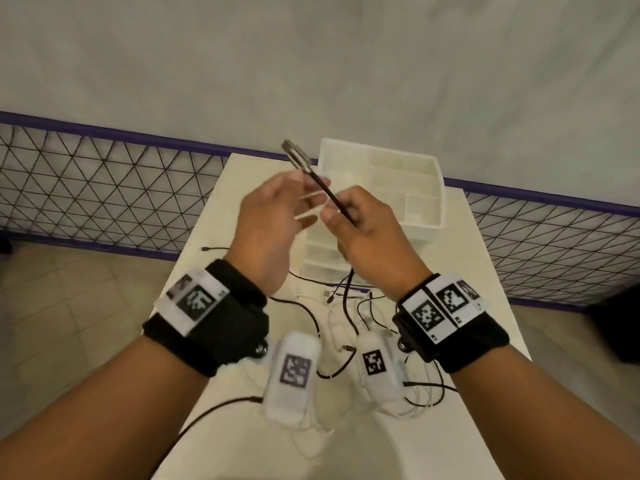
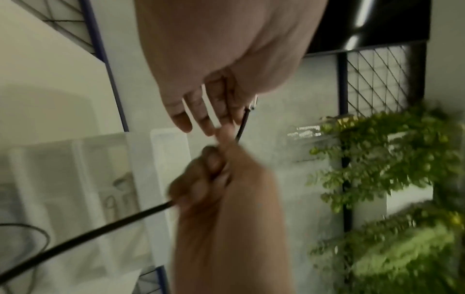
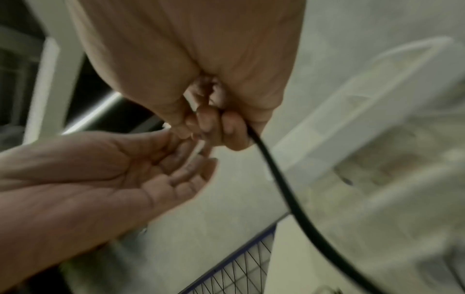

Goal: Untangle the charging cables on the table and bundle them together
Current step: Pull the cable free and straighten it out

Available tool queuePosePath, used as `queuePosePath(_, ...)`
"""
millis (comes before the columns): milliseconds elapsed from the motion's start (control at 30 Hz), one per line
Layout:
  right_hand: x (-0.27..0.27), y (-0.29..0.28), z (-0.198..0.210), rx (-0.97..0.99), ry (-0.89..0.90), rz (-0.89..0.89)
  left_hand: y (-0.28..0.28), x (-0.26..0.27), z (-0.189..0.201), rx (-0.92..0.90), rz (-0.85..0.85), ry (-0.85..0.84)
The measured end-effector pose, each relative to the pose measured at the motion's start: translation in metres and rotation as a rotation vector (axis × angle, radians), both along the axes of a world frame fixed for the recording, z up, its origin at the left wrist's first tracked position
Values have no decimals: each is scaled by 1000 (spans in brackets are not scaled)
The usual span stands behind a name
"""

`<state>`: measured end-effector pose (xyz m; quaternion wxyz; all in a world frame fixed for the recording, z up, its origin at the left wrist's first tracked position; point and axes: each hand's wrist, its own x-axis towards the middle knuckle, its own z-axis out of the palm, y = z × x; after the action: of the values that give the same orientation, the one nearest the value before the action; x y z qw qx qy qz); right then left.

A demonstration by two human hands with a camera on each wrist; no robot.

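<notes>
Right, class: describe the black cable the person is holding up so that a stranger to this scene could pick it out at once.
Start at the white table, with the white plastic organiser at its far end. Above the tangle of cables, the right hand grips one black cable. It alone is raised off the table, its metal plug pointing up beside the open left hand.

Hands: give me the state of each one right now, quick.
Left hand: open, fingers spread beside the black cable, gripping nothing.
Right hand: closed around the black cable just below its plug end, held up above the table.
</notes>
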<state>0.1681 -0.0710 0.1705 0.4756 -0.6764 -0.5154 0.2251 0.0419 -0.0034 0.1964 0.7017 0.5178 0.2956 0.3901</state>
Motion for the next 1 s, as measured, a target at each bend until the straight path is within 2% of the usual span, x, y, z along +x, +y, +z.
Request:
queuePosePath(67,13,-15,-23,-92,229,-52,21,-14,12,-163,48,-175)
queuePosePath(133,23,-32,-44,-206,306,-131,43,-34,19,-321,103,-283)
queuePosePath(167,24,-37,-50,-248,278,-157,49,-41,17,-338,114,-206)
queuePosePath(200,21,-35,-51,-269,221,-164,46,-44,11,-318,73,-44)
queuePosePath(267,8,-24,-41,-271,82,-121,21,-33,-11,-245,-186,345)
queuePosePath(300,-1,-16,-33,-265,10,-75,6,-25,-22,-219,-326,487)
queuePosePath(333,-11,-10,-26,-258,-58,-23,-7,-17,-28,-201,-400,561)
queuePosePath(367,-18,-6,-22,-250,-101,21,-15,-10,-32,-178,-400,576)
queuePosePath(433,-23,-7,-21,-207,-38,73,-11,-5,-35,-99,-302,540)
queuePosePath(500,-17,-14,-26,-176,140,90,6,-13,-32,31,-226,572)
queuePosePath(567,-6,-27,-34,-245,267,116,23,-28,-29,123,-133,582)
queuePosePath(667,17,-53,-58,-425,152,110,46,-55,-15,234,136,532)
queuePosePath(733,35,-68,-77,-503,110,13,61,-74,-9,314,294,586)
queuePosePath(767,43,-72,-84,-508,155,-65,67,-82,-10,336,325,654)
queuePosePath(833,54,-72,-86,-439,211,-223,71,-93,-21,333,296,823)
queuePosePath(900,56,-63,-69,-283,146,-325,70,-97,-37,286,261,887)
queuePosePath(1000,45,-45,-14,-9,127,-317,65,-100,-62,241,242,928)
